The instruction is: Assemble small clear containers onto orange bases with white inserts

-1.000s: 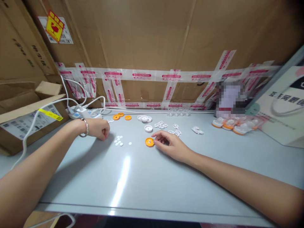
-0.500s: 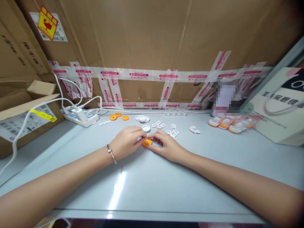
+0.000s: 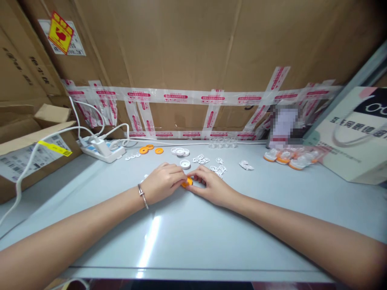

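An orange ring lies on the grey table, pinched between both hands. My left hand, with a bracelet at the wrist, has its fingers curled and its fingertips on the ring's left side. From the right, my right hand meets it with thumb and forefinger on the ring. Just behind them stands a white cap.
Further back lie more orange rings, white caps, small white parts and clear pieces. A power strip with cables sits at the back left beside a cardboard box. Orange-and-white assembled pieces and a paper bag are at right.
My left hand swung from the far left over to the orange ring and closed its fingertips on it. My right hand stayed at the ring. The view shifted slightly.
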### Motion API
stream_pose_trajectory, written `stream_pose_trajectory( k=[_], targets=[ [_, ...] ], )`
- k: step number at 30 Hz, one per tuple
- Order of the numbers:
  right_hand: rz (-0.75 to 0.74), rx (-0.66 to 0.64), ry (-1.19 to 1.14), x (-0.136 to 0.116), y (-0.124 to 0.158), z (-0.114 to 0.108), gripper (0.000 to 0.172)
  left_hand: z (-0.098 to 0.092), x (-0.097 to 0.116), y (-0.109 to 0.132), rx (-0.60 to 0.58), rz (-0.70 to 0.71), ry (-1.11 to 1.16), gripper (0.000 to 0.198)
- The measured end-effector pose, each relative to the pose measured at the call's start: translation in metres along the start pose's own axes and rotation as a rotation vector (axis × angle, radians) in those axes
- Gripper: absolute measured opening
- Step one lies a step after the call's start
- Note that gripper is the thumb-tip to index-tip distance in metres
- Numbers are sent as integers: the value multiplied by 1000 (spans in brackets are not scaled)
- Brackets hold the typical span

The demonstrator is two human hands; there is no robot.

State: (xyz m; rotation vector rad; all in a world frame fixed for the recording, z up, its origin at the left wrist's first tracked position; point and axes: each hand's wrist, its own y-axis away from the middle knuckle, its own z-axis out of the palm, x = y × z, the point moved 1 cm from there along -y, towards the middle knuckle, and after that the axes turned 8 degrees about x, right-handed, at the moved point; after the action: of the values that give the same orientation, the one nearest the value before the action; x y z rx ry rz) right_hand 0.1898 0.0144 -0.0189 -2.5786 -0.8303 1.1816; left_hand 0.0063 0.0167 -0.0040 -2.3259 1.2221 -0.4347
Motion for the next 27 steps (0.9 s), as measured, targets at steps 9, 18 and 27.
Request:
stream_pose_trajectory(
  k=[9, 18, 27],
  targets=[
    [11, 35, -40, 2, 2, -4, 45, -7, -7, 6, -1, -25, 78, 20],
    [68, 64, -235, 4, 2, -2, 28, -6, 0, 11, -78, 9, 97, 26],
    [85, 61, -268, -1, 2, -4, 13, -4, -2, 11, -30, -61, 163, 27]
  ],
)
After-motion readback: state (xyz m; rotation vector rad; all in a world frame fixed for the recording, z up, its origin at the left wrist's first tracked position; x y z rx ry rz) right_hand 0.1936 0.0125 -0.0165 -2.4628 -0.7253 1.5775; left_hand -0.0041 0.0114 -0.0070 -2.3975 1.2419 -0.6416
